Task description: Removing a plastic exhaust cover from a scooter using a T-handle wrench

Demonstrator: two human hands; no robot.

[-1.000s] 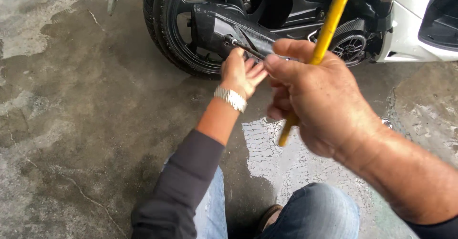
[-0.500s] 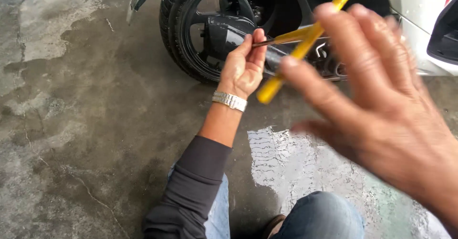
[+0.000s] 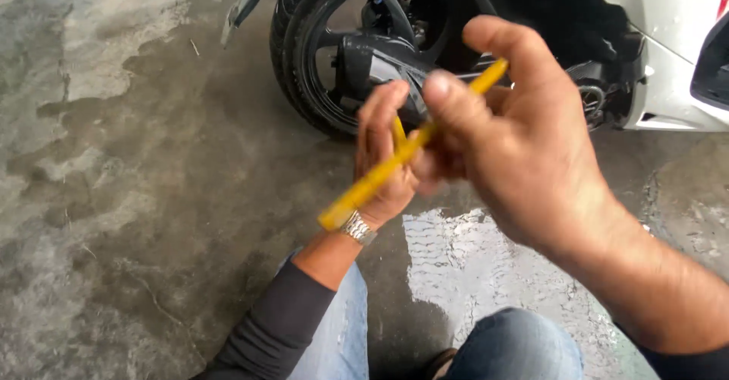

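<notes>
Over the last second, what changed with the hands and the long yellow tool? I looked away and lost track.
The right hand went from a fist around the long yellow tool to open fingers, then closed on it again, turning it from near upright to slanting down-left. The left hand came off the black rear wheel area and now meets the tool. The scooter, wet concrete floor and silver wristwatch stayed.

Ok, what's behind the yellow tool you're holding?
Behind the yellow tool sit the left hand and the scooter's black rear wheel. The right hand pinching the tool covers the wheel hub area, so that part can't be seen.
</notes>
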